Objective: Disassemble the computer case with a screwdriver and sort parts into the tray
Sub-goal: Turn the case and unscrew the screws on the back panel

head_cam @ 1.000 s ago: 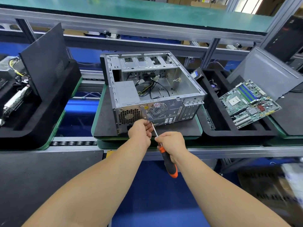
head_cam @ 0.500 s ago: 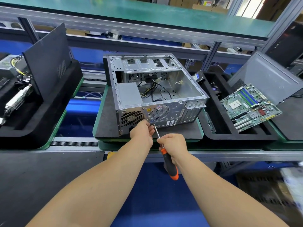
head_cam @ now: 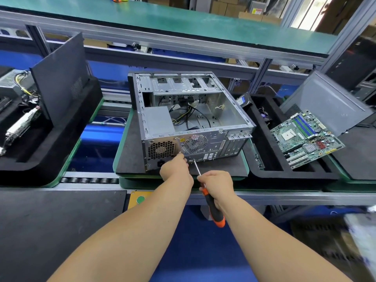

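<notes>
1. Two hands are at the case's rear panel. Your right hand [head_cam: 216,185] is wrapped round the top of the screwdriver [head_cam: 211,204], fingers curled tight on the black-and-orange handle, whose butt sticks out below your wrist toward 5 o'clock.
2. The steel shaft runs up toward 11 o'clock, and its tip sits at the rear panel just below the round fan grille [head_cam: 194,143]. Whether it is seated in a screw, you cannot tell from here.
3. Your left hand [head_cam: 175,169] is right beside the shaft at its 9 o'clock, fingers curled in against the panel between the honeycomb vent [head_cam: 161,150] and the fan grille. What the fingertips have hold of, if anything, is hidden.
4. The computer case [head_cam: 191,121] lies on its side, open top up, on a dark foam pad [head_cam: 130,157] at the centre of the line, with loose cables [head_cam: 193,117] inside.
5. At 3 o'clock of the case, a black foam tray [head_cam: 264,159] carries a green motherboard [head_cam: 307,137] tilted across its far edge, with a grey side panel [head_cam: 329,104] leaning behind it.
6. At 9 o'clock, another black tray [head_cam: 40,159] holds a black panel [head_cam: 59,78] standing upright, with an expansion card [head_cam: 20,127] to its left.
</notes>
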